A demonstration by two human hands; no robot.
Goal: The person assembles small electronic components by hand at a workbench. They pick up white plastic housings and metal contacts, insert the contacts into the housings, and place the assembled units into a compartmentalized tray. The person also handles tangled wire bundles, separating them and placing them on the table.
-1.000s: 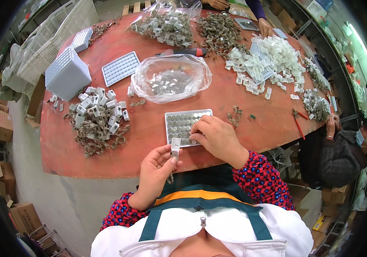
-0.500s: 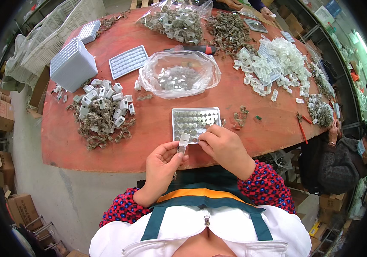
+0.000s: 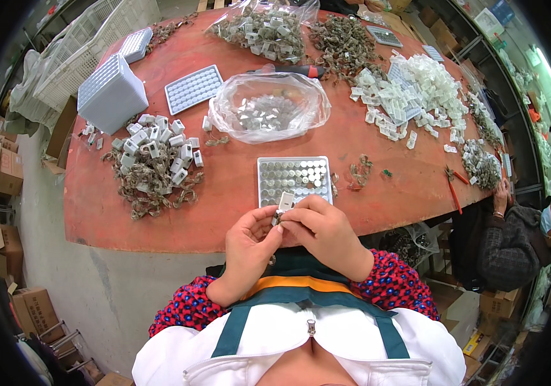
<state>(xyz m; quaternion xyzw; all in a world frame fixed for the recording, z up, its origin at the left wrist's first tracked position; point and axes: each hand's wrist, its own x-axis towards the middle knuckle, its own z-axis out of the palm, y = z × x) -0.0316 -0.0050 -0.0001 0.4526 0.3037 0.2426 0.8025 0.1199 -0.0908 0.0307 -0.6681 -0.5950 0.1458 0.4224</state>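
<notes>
In front of the tray (image 3: 260, 184), the left hand (image 3: 248, 241) pinches a white case (image 3: 286, 201) in its grip; the right hand (image 3: 330, 230) touches it, its grip unclear.

One held white housing (image 3: 286, 201), one near tray of discs (image 3: 260, 183)
One pair of red-handled pliers (image 3: 454, 191), one tall tray stack (image 3: 113, 100)

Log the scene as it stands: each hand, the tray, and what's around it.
Left hand: holding a small white case
Right hand: fingertips at the case's lower end; anything pinched is hidden
Tray: just beyond the hands, with rows of round silvery discs
Beyond tray: open clear plastic bag
Left of tray: piled white cases
Far right: red-handled pliers
</notes>
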